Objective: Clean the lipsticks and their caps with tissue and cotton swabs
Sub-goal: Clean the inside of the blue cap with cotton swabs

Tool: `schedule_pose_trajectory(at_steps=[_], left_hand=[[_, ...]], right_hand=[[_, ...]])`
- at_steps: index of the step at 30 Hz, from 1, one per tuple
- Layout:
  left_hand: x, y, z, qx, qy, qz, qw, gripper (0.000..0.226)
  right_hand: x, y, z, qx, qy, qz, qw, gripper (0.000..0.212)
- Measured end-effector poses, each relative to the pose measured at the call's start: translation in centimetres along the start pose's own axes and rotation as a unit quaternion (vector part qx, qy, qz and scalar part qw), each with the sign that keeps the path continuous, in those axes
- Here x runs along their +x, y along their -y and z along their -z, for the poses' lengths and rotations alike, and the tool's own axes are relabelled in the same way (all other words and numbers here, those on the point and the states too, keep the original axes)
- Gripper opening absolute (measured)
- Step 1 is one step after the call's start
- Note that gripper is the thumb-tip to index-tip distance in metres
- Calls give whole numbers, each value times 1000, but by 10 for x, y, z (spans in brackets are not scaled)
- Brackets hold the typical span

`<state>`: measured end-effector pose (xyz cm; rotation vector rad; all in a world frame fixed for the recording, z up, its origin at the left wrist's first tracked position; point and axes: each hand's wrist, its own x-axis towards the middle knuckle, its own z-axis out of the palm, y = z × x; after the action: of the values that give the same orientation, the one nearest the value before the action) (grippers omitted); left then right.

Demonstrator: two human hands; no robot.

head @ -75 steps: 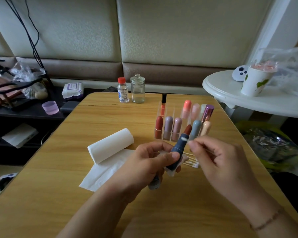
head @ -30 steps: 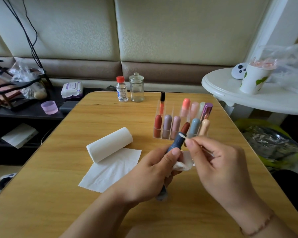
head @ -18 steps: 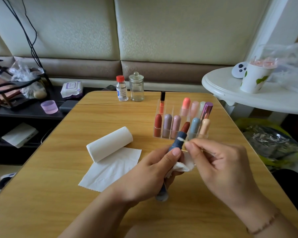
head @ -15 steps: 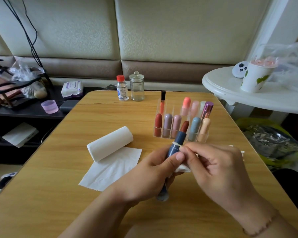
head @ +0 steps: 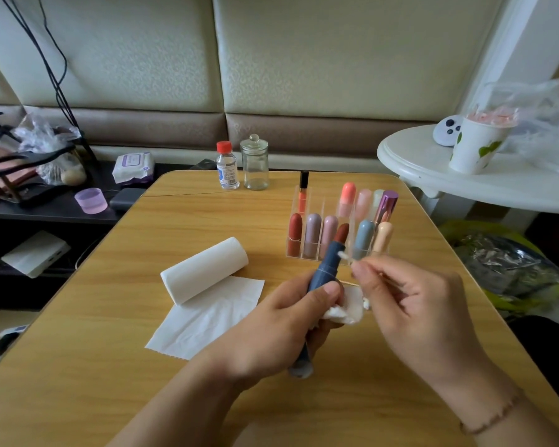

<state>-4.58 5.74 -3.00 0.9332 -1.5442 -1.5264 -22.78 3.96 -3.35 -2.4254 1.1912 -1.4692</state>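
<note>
My left hand (head: 271,330) grips the blue-grey lipstick tube (head: 328,264) around its lower body, thumb pressed along the front, tube tilted up and slightly to the right; the brick-red bullet (head: 342,233) shows at the top end. A crumpled wad of tissue (head: 347,309) is tucked against the same hand's fingers, just right of the tube. A blue-grey cap (head: 300,369) pokes out below the heel of that hand; cannot tell whether it rests on the table (head: 78,366). My right hand (head: 413,311) pinches a cotton swab (head: 344,256) between thumb and forefinger, other fingers curled loosely; the white swab tip sits at the tube's upper collar, touching or very nearly so. Just behind the tube stands the clear acrylic organizer (head: 296,227) holding the other lipsticks upright in two rows: dark red, mauve, pink, blue, peach in front; a slim gloss tube, coral, pale pink, pale green, metallic purple behind. Left of my hands lies the tissue roll (head: 204,274) on its side, one sheet (head: 207,317) unrolled flat toward me. At the far table edge: small bottle with red cap (head: 227,166) beside a lidded glass jar (head: 254,162). To the right, a white round side table (head: 433,166) carries a paper cup (head: 475,143)
</note>
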Motion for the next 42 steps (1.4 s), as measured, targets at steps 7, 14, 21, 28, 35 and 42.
schedule_pose_trajectory(at_steps=[7, 14, 21, 28, 35, 42], left_hand=[[0, 1, 1, -5, -3, 1, 1000, 28], [-2, -1, 0, 16, 10, 6, 1000, 34], [-2, 0, 0, 14, 23, 7, 1000, 36], [-2, 3, 2, -8, 25, 9, 1000, 35], [-2, 2, 1, -34, 16, -1, 999, 35], [-6, -2, -1, 13, 8, 0, 1000, 41]], right_hand=[[-1, -6, 3, 13, -31, -18, 999, 29], [1, 2, -3, 29, -23, 1, 999, 24], [3, 2, 1, 39, 4, 9, 999, 30], [1, 4, 0, 18, 19, 20, 999, 29], [-5, 9, -2, 130, 27, -65, 989, 27], [2, 30, -7, 429, 58, -270, 860, 20]])
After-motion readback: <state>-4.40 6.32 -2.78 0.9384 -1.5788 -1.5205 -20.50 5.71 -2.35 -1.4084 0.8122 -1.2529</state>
